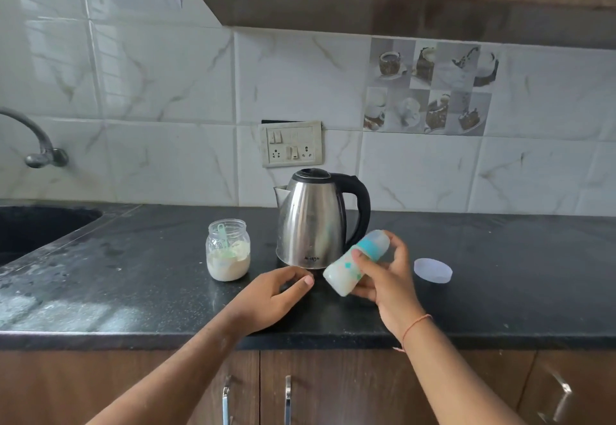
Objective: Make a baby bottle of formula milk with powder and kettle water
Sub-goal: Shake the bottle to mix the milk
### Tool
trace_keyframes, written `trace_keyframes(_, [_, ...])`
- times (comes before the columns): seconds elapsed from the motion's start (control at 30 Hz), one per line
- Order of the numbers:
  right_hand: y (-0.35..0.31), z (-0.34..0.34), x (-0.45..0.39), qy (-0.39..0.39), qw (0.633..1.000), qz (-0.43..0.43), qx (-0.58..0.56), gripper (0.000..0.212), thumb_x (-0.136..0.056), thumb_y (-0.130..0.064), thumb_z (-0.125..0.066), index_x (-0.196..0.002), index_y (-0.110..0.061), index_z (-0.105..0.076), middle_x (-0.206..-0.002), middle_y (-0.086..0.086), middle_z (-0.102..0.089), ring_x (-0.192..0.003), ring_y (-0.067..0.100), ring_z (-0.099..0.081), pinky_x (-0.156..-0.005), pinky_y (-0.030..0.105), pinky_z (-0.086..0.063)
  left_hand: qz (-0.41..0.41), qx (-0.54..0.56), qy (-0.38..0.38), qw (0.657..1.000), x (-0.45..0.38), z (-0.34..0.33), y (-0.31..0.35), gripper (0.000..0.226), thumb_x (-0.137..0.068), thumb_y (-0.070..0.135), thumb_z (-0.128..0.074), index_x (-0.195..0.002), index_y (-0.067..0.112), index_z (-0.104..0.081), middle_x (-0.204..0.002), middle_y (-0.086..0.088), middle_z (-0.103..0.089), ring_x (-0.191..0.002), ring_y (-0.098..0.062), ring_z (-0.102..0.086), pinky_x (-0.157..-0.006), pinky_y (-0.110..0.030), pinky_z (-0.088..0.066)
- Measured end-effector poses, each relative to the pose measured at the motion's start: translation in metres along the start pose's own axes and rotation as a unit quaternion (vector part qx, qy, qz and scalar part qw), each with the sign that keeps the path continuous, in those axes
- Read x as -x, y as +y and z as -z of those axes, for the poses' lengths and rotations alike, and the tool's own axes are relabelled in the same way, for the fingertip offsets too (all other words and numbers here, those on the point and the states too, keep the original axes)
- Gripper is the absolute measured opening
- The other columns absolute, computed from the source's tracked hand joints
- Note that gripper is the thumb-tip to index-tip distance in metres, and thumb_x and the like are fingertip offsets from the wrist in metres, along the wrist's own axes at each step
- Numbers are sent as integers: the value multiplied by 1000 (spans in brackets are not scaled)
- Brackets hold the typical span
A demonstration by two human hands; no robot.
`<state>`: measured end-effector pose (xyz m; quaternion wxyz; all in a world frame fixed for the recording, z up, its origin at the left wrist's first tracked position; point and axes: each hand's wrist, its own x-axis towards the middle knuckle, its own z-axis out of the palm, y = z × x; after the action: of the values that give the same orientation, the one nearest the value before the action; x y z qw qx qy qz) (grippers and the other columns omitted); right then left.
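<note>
White milky liquid fills capped, tilted plastic baby bottle (355, 263), gripped by right hand (386, 278); left hand (271, 296) loose, empty; mixing apparently remains

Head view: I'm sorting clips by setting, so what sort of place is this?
Most likely a home kitchen: a dark counter with a sink and tap, a tiled wall, and an electric kettle below a socket.

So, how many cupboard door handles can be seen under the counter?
3. Two metal handles hang side by side below the middle of the counter; a third is at the far right. The arms may hide others.
</note>
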<state>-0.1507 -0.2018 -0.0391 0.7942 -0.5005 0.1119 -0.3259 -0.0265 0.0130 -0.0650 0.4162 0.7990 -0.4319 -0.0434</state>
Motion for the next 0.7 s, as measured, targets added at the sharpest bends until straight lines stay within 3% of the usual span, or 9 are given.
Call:
trace_keyframes(0.1, [-1,9,-9,164,960,91,-206,61,-97,-10,-79,-139,-32,-41,-137,11,-59,-122,40,-70,-71,52,-67,-1,27,-4,1000,2,0,3,63,-95,82,-42,-131,41,-73,-121,28,-77,-120,3,-69,-115,-38,-53])
trace_keyframes(0.13, [-2,9,-10,157,959,79,-221,59,-97,-10,-78,-138,-30,-41,-138,12,-60,-122,40,-71,-71,52,-67,-1,44,-3,999,1,1,2,62,-95,81,-42,-130,40,-74,-122,26,-78,-121,1,-70,-115,-38,-52])
trace_keyframes(0.23, [-1,6,3,-30,999,-12,-25,59,-92,-12,-82,-137,-34,-50,-131,13,-66,-106,33,-78,-73,53,-67,-4,117,0,993,0,0,-1,61,-97,77,-46,-132,35,-74,-120,11,-82,-125,-8,-72,-119,-42,-50])
trace_keyframes(0.27, [-4,1,5,-42,999,-33,1,63,-91,-12,-84,-139,-36,-51,-128,13,-66,-103,32,-78,-72,52,-67,-3,146,5,989,-1,1,-2,62,-96,76,-48,-131,32,-74,-119,6,-83,-124,-12,-74,-119,-42,-51])
trace_keyframes(0.4, [1,7,-8,150,969,81,-181,72,-96,-9,-80,-147,-37,-37,-137,9,-58,-121,38,-71,-73,52,-67,0,195,33,980,-1,2,-1,66,-92,76,-50,-128,27,-75,-114,-1,-84,-114,-17,-80,-109,-34,-56])
trace_keyframes(0.53, [-6,1,4,27,993,-43,-111,66,-90,-12,-86,-139,-38,-51,-130,13,-66,-111,36,-76,-72,52,-67,-3,176,35,984,-2,-1,0,47,-108,63,-50,-127,27,-74,-112,0,-84,-111,-16,-80,-99,-23,-54])
trace_keyframes(0.57, [-6,-1,5,43,996,-6,-79,67,-91,-12,-85,-141,-37,-49,-129,12,-66,-108,35,-76,-73,52,-67,-2,167,36,985,-2,0,0,46,-109,61,-49,-128,28,-73,-113,2,-83,-111,-15,-79,-98,-22,-53])
trace_keyframes(0.63, [-4,6,0,139,972,90,-168,67,-96,-12,-81,-145,-32,-41,-135,10,-61,-107,32,-76,-74,51,-68,1,154,38,987,-1,1,1,45,-107,57,-47,-130,28,-72,-113,4,-83,-111,-13,-79,-98,-22,-53])
trace_keyframes(0.7, [-6,3,1,119,975,60,-178,62,-97,-13,-80,-143,-31,-42,-135,10,-62,-105,31,-76,-73,52,-67,-1,147,35,988,-2,0,-2,42,-111,55,-48,-131,28,-72,-112,5,-83,-111,-13,-79,-100,-23,-54])
